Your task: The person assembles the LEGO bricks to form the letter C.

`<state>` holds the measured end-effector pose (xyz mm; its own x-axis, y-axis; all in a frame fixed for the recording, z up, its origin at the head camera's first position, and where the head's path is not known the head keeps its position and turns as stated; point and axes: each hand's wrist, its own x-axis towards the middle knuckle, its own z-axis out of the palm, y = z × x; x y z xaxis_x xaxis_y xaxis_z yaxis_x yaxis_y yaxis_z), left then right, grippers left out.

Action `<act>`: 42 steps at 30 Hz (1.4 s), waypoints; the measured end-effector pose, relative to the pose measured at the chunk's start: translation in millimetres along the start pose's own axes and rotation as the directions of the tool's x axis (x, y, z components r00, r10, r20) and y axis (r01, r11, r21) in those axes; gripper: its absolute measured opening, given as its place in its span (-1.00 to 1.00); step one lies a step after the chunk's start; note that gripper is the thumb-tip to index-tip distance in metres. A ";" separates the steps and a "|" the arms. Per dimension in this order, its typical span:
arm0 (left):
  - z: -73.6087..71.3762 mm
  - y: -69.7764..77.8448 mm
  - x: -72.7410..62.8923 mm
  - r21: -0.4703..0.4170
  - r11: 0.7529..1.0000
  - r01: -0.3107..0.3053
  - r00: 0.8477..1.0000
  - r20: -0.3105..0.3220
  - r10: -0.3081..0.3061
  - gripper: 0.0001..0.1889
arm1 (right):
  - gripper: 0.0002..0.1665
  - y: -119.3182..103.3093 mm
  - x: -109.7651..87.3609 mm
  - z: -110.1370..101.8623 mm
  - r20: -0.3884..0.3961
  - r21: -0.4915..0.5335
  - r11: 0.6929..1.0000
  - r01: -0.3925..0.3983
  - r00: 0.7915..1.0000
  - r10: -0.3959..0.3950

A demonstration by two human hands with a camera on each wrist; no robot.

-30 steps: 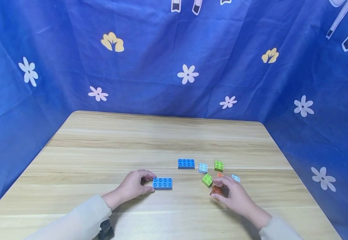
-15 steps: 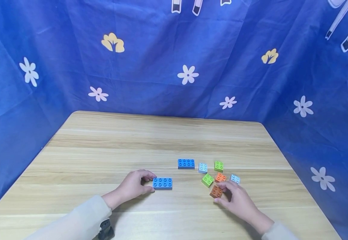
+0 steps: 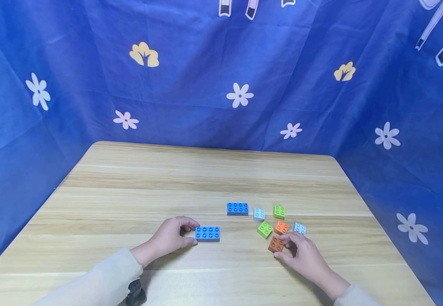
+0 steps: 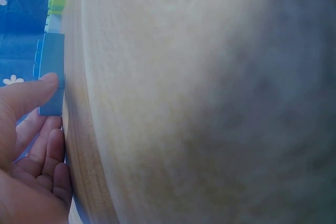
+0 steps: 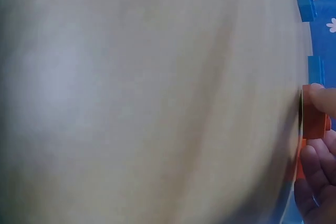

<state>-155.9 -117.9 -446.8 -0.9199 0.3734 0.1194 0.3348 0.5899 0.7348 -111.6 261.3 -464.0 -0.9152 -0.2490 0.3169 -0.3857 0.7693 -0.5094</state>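
Note:
My left hand (image 3: 169, 236) pinches the left end of a long blue building brick (image 3: 207, 234) lying on the table, studs up. In the left wrist view the thumb presses that blue brick's (image 4: 51, 56) near side. To the right, my right hand (image 3: 303, 256) holds a small square brown brick (image 3: 275, 245) between thumb and fingers. The right wrist view shows the thumb against the brown brick's (image 5: 313, 116) side. Just behind it lie an orange brick (image 3: 281, 227) and a lime green brick (image 3: 265, 230).
A second long blue brick (image 3: 237, 208) lies farther back. Beside it are a pale blue brick (image 3: 258, 213) and another lime green brick (image 3: 278, 211). Another pale blue brick (image 3: 299, 228) sits beyond my right hand. Blue patterned cloth (image 3: 190, 97) surrounds the wooden table (image 3: 148, 170).
My right hand has shifted slightly right and nearer, uncovering the orange brick and more of the brown one, which it has gripped. My left hand has stayed on the blue brick.

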 end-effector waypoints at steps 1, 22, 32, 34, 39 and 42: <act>-0.1 0.0 -0.1 -0.001 1.000 0.000 1.000 0.001 0.000 -0.61 | -0.57 -0.3 1.0 -0.9 -0.005 0.000 1.000 0.007 1.000 -0.007; -1.9 3.5 -0.7 0.010 1.000 -0.010 1.000 0.001 0.010 -0.62 | -0.46 -41.8 43.0 10.4 0.091 0.094 0.993 0.066 0.993 -0.075; -1.8 4.9 -1.2 0.014 1.000 -0.016 1.000 0.000 0.016 -0.63 | -0.43 -60.6 58.3 29.4 0.155 0.109 0.986 0.126 0.978 -0.142; -1.8 4.7 -1.2 0.012 1.000 -0.015 1.000 -0.001 0.015 -0.63 | -0.44 -63.5 60.9 32.4 0.166 0.114 0.985 0.132 0.975 -0.150; -1.4 3.4 -1.1 0.011 1.000 -0.013 1.000 -0.004 0.013 -0.63 | -0.44 -69.0 66.9 39.8 0.189 0.123 0.980 0.155 0.966 -0.176; -1.4 3.0 -1.2 0.013 1.000 -0.014 1.000 -0.004 0.014 -0.63 | -0.45 -71.8 70.2 43.9 0.199 0.122 0.978 0.170 0.961 -0.192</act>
<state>-154.1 -117.6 -443.8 -0.9160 0.3789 0.1321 0.3502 0.5942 0.7241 -153.3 162.7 -440.3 -0.8288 -0.5039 0.2433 -0.5471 0.6384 -0.5414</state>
